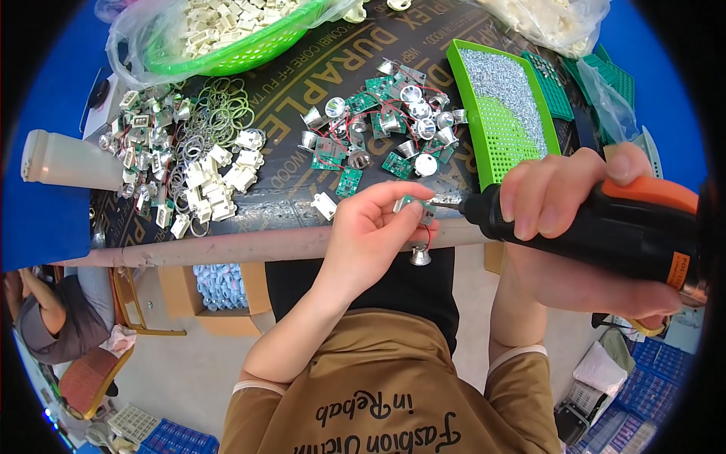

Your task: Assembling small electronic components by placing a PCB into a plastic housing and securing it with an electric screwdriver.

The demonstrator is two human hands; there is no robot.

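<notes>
Green circuit board (428,213) sits at the tabletop's (291,240) near edge, around the middle, pinched in the left hand (370,233). Left grip: thumb and index finger closed on the board, no gap beyond its thickness; other fingers curled loosely. Silver reflector cup (420,256) hangs from it on a red wire, against the near edge. Right hand (556,198): fully wrapped round a black-and-orange power screwdriver (597,236), held level, bit pointing left at the board. Can't tell if the tip touches.

Just in from the near edge: one loose cream housing (324,206), left of the hands. Further in, toward the near left corner, a heap of cream housings (219,181); behind it, tangled rings (227,106). Mid tabletop: pile of boards and reflector cups (386,121). Along the right side: green tray (503,140), silvery small parts at its far end. Far edge, left: green basket (227,62) heaped with cream parts.
</notes>
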